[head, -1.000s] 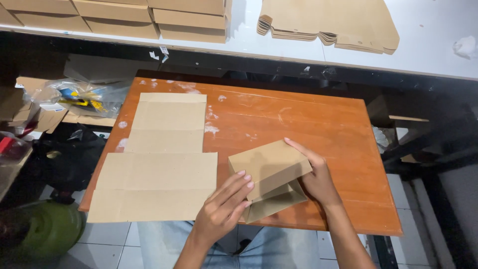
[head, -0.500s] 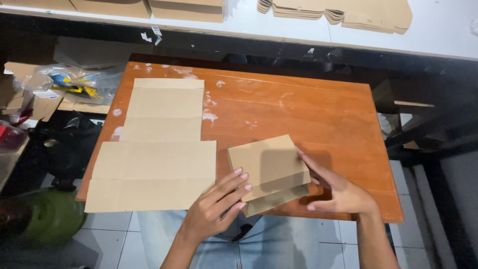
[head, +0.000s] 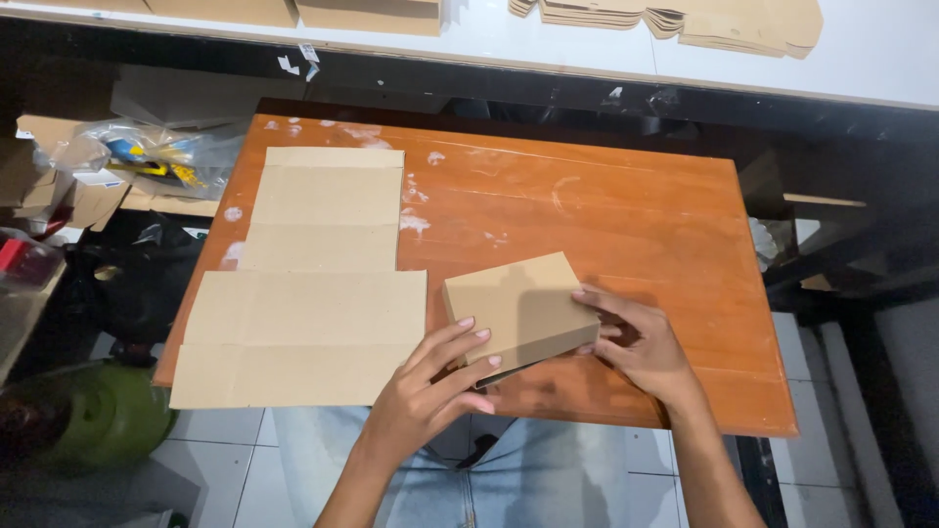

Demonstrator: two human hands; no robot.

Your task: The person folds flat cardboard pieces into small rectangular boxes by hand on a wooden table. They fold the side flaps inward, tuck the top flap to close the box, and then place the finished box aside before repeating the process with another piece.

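The small folded brown cardboard box point(head: 518, 308) now lies flatter and squarer on the orange wooden table point(head: 636, 215) than a moment ago; left hand point(head: 430, 386) fingers press its near edge, right hand point(head: 641, 347) fingers grip its side, beside the flat cut cardboard sheet point(head: 313, 284)

A small box-making workspace, seen from above by the person seated at it.

An orange wooden table point(head: 606, 205), scuffed and flecked with white marks, carries a flat brown cardboard blank point(head: 313, 284) with fold creases, and a folded cardboard box point(head: 518, 308) held between a left hand point(head: 430, 386) and a right hand point(head: 641, 342). Beyond it, a white bench point(head: 861, 68) bears stacks of flat cardboard cut-outs point(head: 675, 18) and finished brown boxes point(head: 367, 14). A clear plastic bag point(head: 147, 156) and more cardboard lie on the floor at the left, on pale tiles point(head: 225, 450).
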